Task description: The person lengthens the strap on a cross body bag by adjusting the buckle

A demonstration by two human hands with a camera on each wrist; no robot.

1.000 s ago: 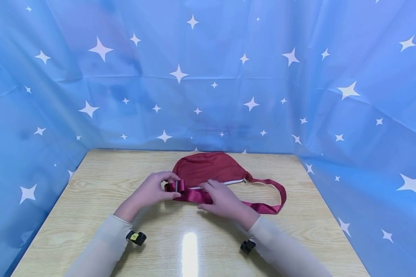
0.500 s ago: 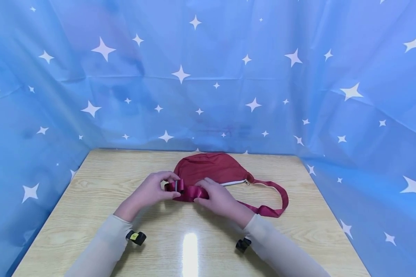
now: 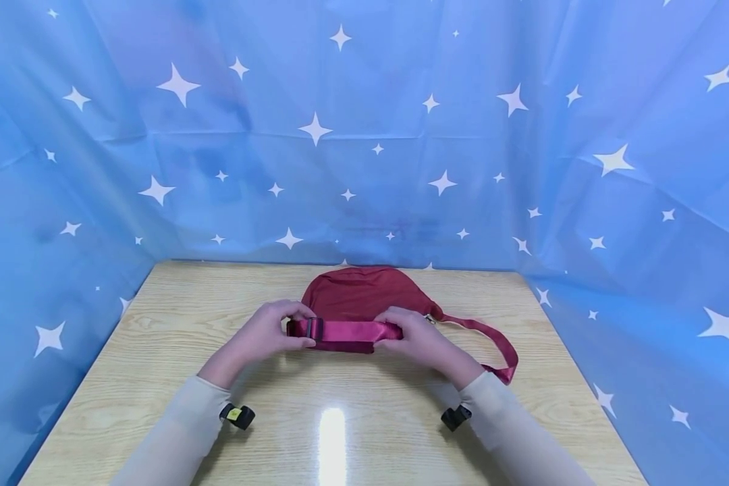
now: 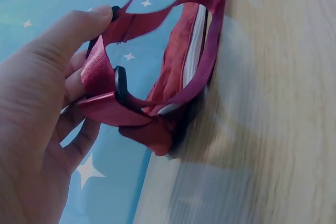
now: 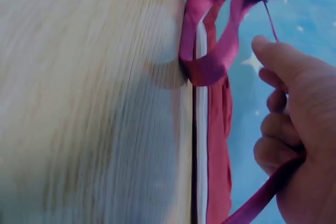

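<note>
A dark red waist bag [image 3: 364, 293] lies on the table with its white zipper [image 5: 201, 129] facing the person. My left hand [image 3: 273, 331] pinches the bag's strap by a black slide buckle [image 3: 314, 329]; a second black buckle piece [image 4: 121, 81] shows below the thumb in the left wrist view. My right hand [image 3: 419, 337] grips the strap [image 3: 349, 331] further right, so that this stretch runs taut between both hands in front of the bag. Under it the strap hangs in a loose loop [image 4: 212, 51]. In the right wrist view the strap's lower run leaves the curled fingers [image 5: 278, 129].
The wooden table [image 3: 219, 290] reaches back to a blue star-printed curtain [image 3: 364, 169], which also stands along both sides. A loop of strap [image 3: 498, 337] lies on the table to the right of the bag.
My right hand first slid left along the strap and took hold near the buckle, then drew it rightward, straightening the stretch between the hands. The left hand has stayed in place.
</note>
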